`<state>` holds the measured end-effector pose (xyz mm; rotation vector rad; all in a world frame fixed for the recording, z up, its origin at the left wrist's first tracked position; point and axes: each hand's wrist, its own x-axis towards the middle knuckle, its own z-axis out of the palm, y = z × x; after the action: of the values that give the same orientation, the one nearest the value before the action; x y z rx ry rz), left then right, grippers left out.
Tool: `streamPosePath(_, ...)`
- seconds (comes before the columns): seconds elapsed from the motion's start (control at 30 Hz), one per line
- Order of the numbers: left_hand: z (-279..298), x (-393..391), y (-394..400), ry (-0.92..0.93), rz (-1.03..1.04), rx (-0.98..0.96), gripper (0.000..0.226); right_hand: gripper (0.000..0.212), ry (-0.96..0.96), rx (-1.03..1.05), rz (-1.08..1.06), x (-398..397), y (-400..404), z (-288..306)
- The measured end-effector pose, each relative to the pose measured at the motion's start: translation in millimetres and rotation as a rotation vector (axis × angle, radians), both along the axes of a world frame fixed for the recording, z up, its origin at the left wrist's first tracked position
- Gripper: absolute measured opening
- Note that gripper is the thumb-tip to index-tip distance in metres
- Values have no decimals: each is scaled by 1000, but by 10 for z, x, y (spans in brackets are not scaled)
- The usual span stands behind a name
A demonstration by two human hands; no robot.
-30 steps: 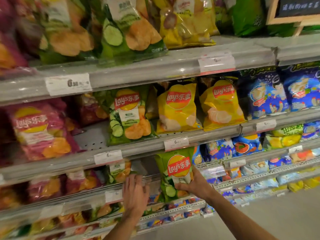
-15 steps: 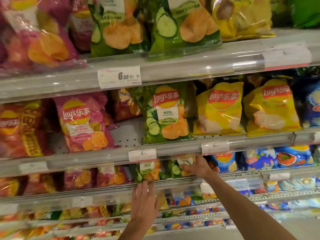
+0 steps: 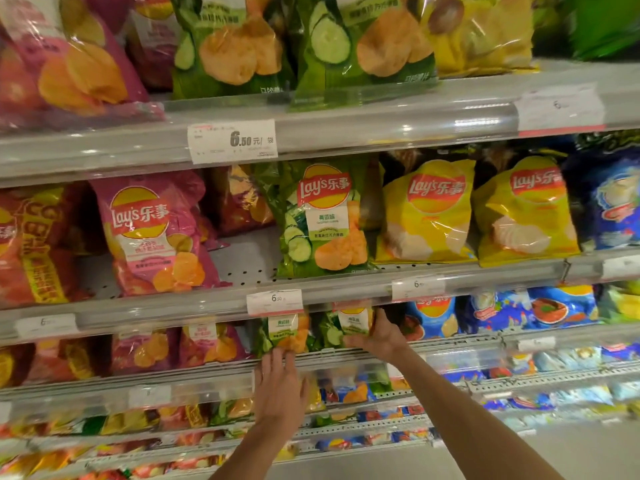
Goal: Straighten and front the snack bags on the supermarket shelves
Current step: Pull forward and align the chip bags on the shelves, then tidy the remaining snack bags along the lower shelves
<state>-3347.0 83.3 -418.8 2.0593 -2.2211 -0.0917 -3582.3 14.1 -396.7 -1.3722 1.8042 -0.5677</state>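
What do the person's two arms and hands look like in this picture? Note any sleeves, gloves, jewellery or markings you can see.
Both forearms are bare up to the frame's lower edge: no sleeves show. The left hand and right hand wear no gloves. No watch, bracelet or ring is visible, and no markings. The picture is slightly blurred, so fine detail on the fingers cannot be made out.

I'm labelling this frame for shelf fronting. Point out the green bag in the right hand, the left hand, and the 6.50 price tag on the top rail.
green bag (image 3: 351, 323): head view, white label panel.
left hand (image 3: 278, 389): head view, back of hand.
6.50 price tag (image 3: 232, 141): head view, printed price.
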Motion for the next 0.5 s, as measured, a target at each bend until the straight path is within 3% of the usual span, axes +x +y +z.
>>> streamPosePath(0.1,35,-213,23,63,115,-7,57,87,35,-151,-8,-67,247,0)
streamPosePath(0.27,85,-798,135,419,266,-100,48,67,-17,-309,-27,-393,733,-46)
streamPosePath(0.4,73,-1376,250,622,200,-56,32,34,-200,-307,-175,-928,1028,-117)
streamPosePath(0.5,31,-1873,326,728,145,40,27,26,-216,-287,-289,-1527,1160,-117)
